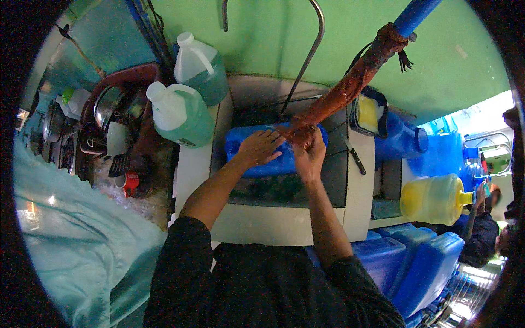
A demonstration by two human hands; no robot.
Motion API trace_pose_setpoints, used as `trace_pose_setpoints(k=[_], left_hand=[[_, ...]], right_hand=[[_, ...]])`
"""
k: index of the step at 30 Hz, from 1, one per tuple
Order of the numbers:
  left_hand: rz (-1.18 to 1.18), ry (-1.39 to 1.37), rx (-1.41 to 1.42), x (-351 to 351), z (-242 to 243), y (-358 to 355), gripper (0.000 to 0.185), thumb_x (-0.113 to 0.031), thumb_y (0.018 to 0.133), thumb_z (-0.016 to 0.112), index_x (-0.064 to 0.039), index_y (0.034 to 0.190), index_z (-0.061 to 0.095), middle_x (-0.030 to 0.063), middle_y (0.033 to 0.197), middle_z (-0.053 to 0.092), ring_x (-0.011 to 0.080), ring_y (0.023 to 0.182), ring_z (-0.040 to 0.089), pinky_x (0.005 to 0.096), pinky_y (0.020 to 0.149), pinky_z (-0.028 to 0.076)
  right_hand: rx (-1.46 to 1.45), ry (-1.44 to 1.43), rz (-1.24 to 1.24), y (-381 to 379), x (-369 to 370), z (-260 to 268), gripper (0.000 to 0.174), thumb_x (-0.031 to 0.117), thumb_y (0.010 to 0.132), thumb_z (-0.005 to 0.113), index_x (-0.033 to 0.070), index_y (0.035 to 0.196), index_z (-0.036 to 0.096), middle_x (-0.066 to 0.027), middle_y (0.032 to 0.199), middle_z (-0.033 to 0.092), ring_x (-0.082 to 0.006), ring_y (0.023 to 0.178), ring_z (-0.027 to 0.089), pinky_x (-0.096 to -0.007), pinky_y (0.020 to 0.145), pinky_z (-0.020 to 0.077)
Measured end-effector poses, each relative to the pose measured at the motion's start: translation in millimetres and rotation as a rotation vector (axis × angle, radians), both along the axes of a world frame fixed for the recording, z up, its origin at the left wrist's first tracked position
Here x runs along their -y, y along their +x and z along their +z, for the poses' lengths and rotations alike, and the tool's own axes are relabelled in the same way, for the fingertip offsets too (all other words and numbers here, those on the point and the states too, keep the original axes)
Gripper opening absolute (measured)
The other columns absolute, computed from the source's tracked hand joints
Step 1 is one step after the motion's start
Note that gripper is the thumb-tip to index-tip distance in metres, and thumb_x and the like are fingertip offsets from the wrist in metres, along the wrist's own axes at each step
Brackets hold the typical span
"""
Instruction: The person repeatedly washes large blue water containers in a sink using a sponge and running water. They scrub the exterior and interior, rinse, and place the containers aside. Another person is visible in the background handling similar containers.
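Observation:
A blue plastic container (pixel 270 167) lies in a tiled basin (pixel 279 214) in front of me. My left hand (pixel 261 148) rests on its top with fingers spread. At the lower end of a reddish-brown wrapped pipe (pixel 338 96), above the container, my right hand (pixel 310 158) has its fingers curled against the wrapping; whether it grips it is unclear. The wrapped part joins a blue pipe (pixel 416 16) at the upper right. A knife with a black handle (pixel 357 160) lies on the basin's right ledge.
Two jugs of green liquid (pixel 184 119) stand at the left ledge. A black tray with a yellow sponge (pixel 368 112) sits at the right, near a yellow water bottle (pixel 430 199) and several blue containers (pixel 428 270). Another person (pixel 480 238) is at the far right.

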State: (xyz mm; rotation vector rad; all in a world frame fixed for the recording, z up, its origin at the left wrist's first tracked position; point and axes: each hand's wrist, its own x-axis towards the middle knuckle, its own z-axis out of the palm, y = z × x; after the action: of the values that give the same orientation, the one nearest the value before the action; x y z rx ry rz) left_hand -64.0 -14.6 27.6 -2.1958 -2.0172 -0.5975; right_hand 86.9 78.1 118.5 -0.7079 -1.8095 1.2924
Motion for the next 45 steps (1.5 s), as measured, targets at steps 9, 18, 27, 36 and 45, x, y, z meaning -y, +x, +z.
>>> trace_pose_setpoints(k=[9,18,27,36,45], left_hand=[[0.292,-0.179,0.148,2,17,7,0.047,-0.045,0.092,0.057,-0.013,0.126,0.054,0.0136,0.115,0.063,0.0319,0.094,0.066,0.0445,0.077,0.056],[0.318,-0.249,0.125,-2,20,5,0.052,-0.055,0.093,0.051,-0.006,0.097,0.064,0.0165,0.088,0.069,0.0336,0.081,0.068,0.0464,0.07,0.056],[0.457,-0.26,0.273,-11,14,-5,0.063,-0.068,0.086,0.054,-0.009,0.106,0.067,0.0172,0.095,0.07,0.0353,0.085,0.069,0.0469,0.074,0.055],[0.463,-0.306,0.449,-16,8,-18,0.061,-0.064,0.083,0.058,-0.012,0.113,0.067,0.0189,0.103,0.069,0.0364,0.097,0.066,0.0475,0.084,0.053],[0.39,-0.513,0.439,-29,8,-29,0.061,-0.065,0.088,0.051,-0.011,0.11,0.069,0.0199,0.106,0.069,0.0375,0.101,0.065,0.0486,0.086,0.052]], right_hand=[[0.052,0.326,0.548,-39,-36,43,0.038,-0.001,0.074,0.064,0.003,0.112,0.06,-0.0146,0.099,0.065,-0.0288,0.085,0.063,-0.034,0.08,0.0504],[0.23,0.278,0.379,-37,-140,-73,0.031,0.011,0.086,0.063,0.003,0.116,0.063,-0.0145,0.109,0.067,-0.0297,0.101,0.063,-0.0395,0.09,0.0485],[0.022,-0.082,-0.187,46,-118,-127,0.025,0.022,0.094,0.058,0.0,0.104,0.056,-0.0087,0.093,0.054,-0.0228,0.087,0.051,-0.0362,0.082,0.0436],[-0.077,-0.483,-0.142,-1,61,-133,0.024,0.006,0.085,0.058,0.007,0.109,0.055,-0.0001,0.086,0.053,-0.0133,0.075,0.049,-0.0302,0.067,0.0432],[0.244,-0.235,0.018,15,51,-123,0.018,0.021,0.099,0.056,0.003,0.102,0.057,-0.0039,0.083,0.059,-0.0136,0.069,0.054,-0.0331,0.064,0.0486]])
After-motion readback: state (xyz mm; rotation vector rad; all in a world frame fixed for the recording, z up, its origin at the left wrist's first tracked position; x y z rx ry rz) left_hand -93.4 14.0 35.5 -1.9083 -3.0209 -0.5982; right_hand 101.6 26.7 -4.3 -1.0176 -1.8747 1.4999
